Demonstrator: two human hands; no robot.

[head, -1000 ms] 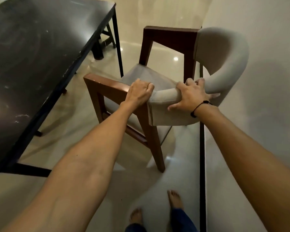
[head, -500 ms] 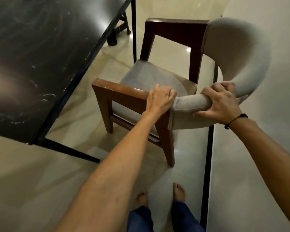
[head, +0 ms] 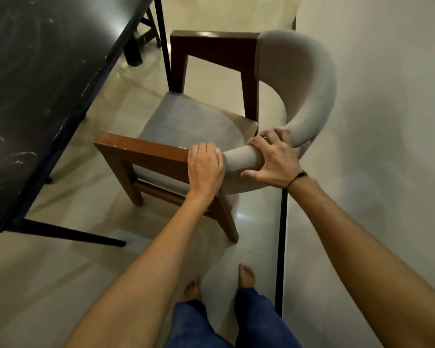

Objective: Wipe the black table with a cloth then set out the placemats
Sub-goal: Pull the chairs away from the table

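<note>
I note the black table with a smeared matte top (head: 35,96) at upper left; mid-frame, left hand (head: 206,169) curls over the brown wooden arm of a grey-cushioned armchair (head: 194,121), right hand (head: 274,159) wraps its padded backrest. I judge the chair rigid and fairly heavy, best gripped at frame and backrest. No cloth or placemats visible.
</note>
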